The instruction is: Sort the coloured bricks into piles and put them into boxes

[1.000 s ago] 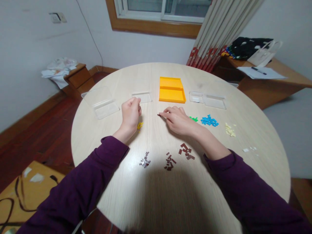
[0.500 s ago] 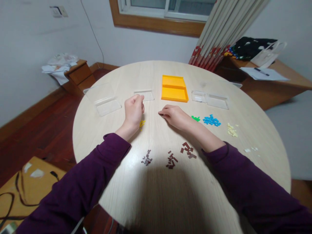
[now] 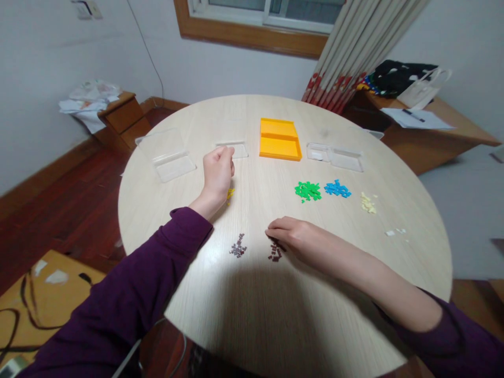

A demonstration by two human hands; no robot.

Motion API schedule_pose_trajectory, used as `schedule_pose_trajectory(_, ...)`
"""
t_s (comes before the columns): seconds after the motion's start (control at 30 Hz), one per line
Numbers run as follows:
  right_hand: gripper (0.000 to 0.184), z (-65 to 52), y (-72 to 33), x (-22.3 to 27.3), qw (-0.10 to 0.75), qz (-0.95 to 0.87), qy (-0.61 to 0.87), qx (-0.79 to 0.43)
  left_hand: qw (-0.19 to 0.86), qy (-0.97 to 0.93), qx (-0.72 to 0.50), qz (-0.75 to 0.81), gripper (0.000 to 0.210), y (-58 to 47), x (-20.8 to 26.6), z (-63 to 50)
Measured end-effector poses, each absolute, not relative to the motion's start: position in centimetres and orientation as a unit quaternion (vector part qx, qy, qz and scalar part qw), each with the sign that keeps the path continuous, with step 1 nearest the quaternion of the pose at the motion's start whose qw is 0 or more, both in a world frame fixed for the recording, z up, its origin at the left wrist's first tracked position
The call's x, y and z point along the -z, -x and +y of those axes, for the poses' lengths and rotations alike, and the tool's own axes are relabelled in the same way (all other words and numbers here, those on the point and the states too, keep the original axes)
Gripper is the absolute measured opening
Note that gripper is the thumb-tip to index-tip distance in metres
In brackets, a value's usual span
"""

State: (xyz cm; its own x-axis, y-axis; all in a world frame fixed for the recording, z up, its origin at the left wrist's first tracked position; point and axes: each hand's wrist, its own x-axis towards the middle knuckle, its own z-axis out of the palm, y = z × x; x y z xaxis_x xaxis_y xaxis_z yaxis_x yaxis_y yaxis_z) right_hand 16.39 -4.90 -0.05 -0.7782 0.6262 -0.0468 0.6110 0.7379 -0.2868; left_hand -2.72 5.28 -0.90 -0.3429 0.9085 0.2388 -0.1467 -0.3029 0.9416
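Note:
My left hand [image 3: 219, 170] is closed in a fist above the left half of the table, and what it holds, if anything, is hidden. Partly behind its wrist lies a small pile of yellow pieces [image 3: 230, 194]. My right hand [image 3: 293, 236] is low over the table with fingers pressed together at the far edge of a dark brown pile of small flat pieces [image 3: 275, 254]. Whether a piece is between those fingertips is too small to tell. A pile of tiny brownish pieces [image 3: 238, 247] lies to the left of it. The right hand and forearm cover the larger brown pieces.
Green pieces [image 3: 308, 191], blue pieces [image 3: 337, 188], pale yellow pieces [image 3: 368, 202] and a few white bits [image 3: 389, 233] lie to the right. Farther back stand an open orange case [image 3: 280, 158] and clear plastic boxes [image 3: 175, 172] on the round table [image 3: 244, 304].
My right hand has come back toward me, from the table's middle to the brown piles, uncovering the green pieces. The left fist stays almost in place. The view has shifted slightly.

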Motion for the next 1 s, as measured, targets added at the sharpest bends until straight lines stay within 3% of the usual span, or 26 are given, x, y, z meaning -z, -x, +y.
schedule_pose_trajectory(0.37,0.040,-6.3,-17.7,1.0,0.110,-0.911,0.373,-0.139,0.415,-0.410,-0.684,0.438,0.050,2.8,0.8,5.3)
schedule_pose_trajectory(0.73,0.028,-4.7,-16.7,1.5,0.070,-0.913,0.371,-0.154,0.407,-0.417,-0.679,0.446,0.050,2.9,0.7,5.4)
schedule_pose_trajectory(1.0,0.028,-4.8,-15.9,-0.1,0.043,-0.913,0.359,-0.188,0.403,-0.417,-0.682,0.446,0.047,2.8,0.7,5.4)
